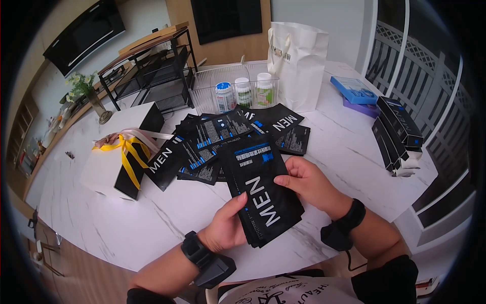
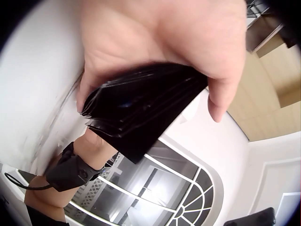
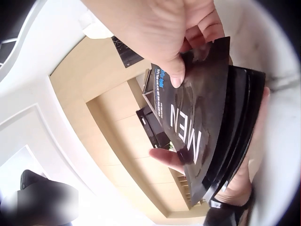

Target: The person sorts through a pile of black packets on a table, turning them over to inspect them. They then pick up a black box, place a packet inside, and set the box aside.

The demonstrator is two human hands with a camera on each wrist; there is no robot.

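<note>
A stack of black sachets (image 1: 263,197) printed "MEN" is held between both hands above the near part of the table. My left hand (image 1: 229,225) grips the stack by its lower left side, thumb over the front; in the left wrist view the layered sachet edges (image 2: 141,113) fan out from the palm. My right hand (image 1: 311,185) pinches the upper right edge, its thumb (image 3: 176,75) lying on the top sachet in the right wrist view. Behind the stack, more black sachets (image 1: 212,133) lie in a loose overlapping pile.
Left of the pile stands a white and black box (image 1: 109,172) with yellow and pink ribbons. A clear bin (image 1: 202,83) with several bottles and a white paper bag (image 1: 298,66) stand behind. Blue and purple boxes (image 1: 354,90) and black "MEN" cartons (image 1: 397,129) are on the right.
</note>
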